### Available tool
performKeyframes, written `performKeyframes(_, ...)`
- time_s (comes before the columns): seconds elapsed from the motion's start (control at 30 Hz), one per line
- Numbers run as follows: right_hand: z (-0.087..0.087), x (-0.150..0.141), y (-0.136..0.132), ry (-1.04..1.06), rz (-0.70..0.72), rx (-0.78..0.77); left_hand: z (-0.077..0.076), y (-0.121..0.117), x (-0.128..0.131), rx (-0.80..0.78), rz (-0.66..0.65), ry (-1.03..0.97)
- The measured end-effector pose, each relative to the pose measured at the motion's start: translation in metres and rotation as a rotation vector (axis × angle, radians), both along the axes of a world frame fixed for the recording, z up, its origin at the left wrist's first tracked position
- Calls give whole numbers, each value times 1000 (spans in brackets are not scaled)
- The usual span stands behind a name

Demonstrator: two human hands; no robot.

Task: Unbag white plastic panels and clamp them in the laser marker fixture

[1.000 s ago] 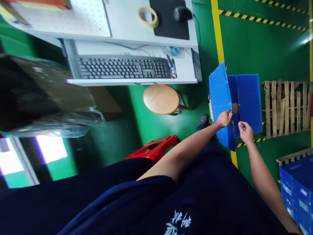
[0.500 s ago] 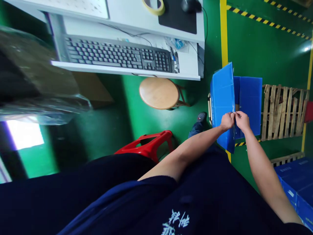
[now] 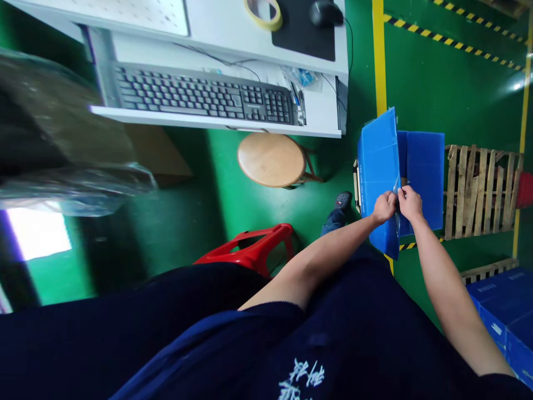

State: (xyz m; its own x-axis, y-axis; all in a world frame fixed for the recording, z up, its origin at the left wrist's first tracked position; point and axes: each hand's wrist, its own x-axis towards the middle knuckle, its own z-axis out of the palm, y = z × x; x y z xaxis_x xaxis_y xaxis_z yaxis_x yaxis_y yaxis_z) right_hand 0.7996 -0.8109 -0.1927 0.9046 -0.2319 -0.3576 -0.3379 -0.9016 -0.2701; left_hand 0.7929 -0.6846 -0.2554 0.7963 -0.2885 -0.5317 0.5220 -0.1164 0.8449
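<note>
A blue corrugated box point(image 3: 378, 150) stands upright on the floor at the right with its flaps raised. Along the edge of its near flap runs a shiny strip of clear tape point(image 3: 397, 225). My left hand point(image 3: 385, 206) is closed in a pinch on that strip, against the flap's edge. Just right of it, my right hand point(image 3: 410, 202) also pinches the strip, its fingers curled in front of the box's opening. Only a small gap separates the two hands. The fingertips are partly hidden, and the box's inside is mostly out of sight.
A desk holds a keyboard point(image 3: 200, 94), a mouse point(image 3: 325, 13) and a yellow tape roll point(image 3: 266, 22). Below are a wooden stool point(image 3: 270, 159) and a red plastic stool point(image 3: 250, 250). At the right lie a wooden pallet point(image 3: 478, 191) and blue boxes point(image 3: 503, 311).
My hands have shifted slightly and parted a little at the flap's edge. More of the shiny strip shows between them. The box has hardly moved.
</note>
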Motion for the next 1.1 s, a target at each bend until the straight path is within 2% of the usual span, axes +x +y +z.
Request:
performKeyframes(0.2,9,4,-19,86,60,155,-5,19,2,-169,-81,52)
performKeyframes(0.33,13,12,-29,148,96,223,-3,39,-4,-153,-90,54)
performKeyframes(0.43,13,13,-24,140,104,241,2,49,-14,-102,-134,37)
performKeyframes(0.57,13,9,-13,100,113,223,12,42,-29,-26,-205,-15)
performKeyframes(0.67,15,6,-10,78,117,185,15,32,-38,-35,-248,-46)
performKeyframes(0.87,16,1,-11,60,88,132,6,28,-43,-269,-308,-40)
performKeyframes(1.1,14,-1,-18,65,79,98,-13,31,-28,-489,-353,58)
